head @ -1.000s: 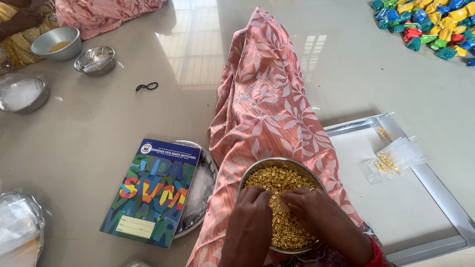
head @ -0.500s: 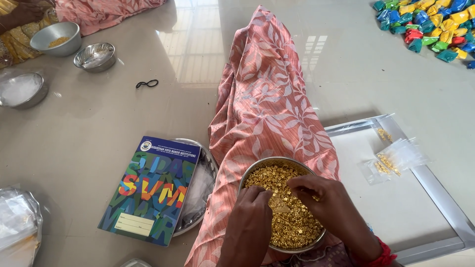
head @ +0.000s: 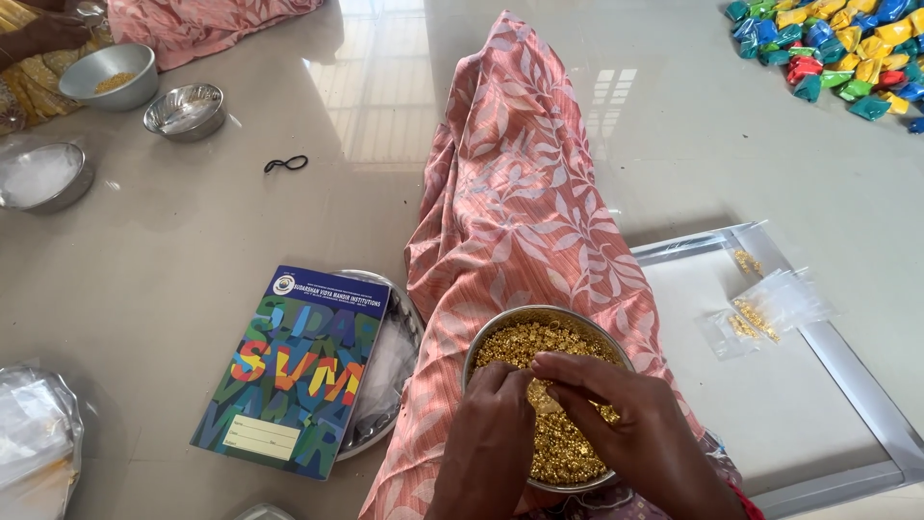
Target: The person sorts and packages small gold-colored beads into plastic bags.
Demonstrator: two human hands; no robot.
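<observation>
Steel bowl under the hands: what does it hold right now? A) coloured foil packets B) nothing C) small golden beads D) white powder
C: the steel bowl on the pink-draped lap is full of small golden beads, and the left hand and right hand pinch into them.

Single head-worn view, looking steeply down and forward from the seated person's own position. Nearest, at the lower edge, are both hands over a steel bowl [head: 545,404] on the lap; the pale floor [head: 289,221] stretches away toward the upper frame edge.
</observation>
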